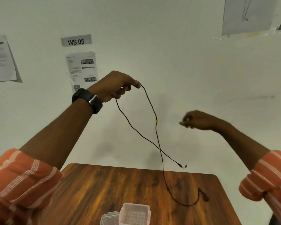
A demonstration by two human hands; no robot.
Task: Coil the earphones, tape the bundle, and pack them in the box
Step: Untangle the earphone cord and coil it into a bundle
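My left hand [116, 86] is raised high above the table and pinches the dark earphone cable [157, 140] between thumb and fingers. Two strands hang down from it and cross in mid-air. One carries a small yellow slider [156, 121] and runs down to a loop lying on the table. The other ends in a hanging earbud [183, 166]. My right hand [195, 120] is blurred, lower and to the right, apart from the strands, with curled fingers pinching something small. A clear plastic box [135, 214] stands at the table's near edge, its lid [109, 218] beside it.
The wooden table [104, 189] stands against a white wall [169, 54] with taped paper notices and a "WS 05" label [76, 40]. My orange striped sleeves fill both lower corners.
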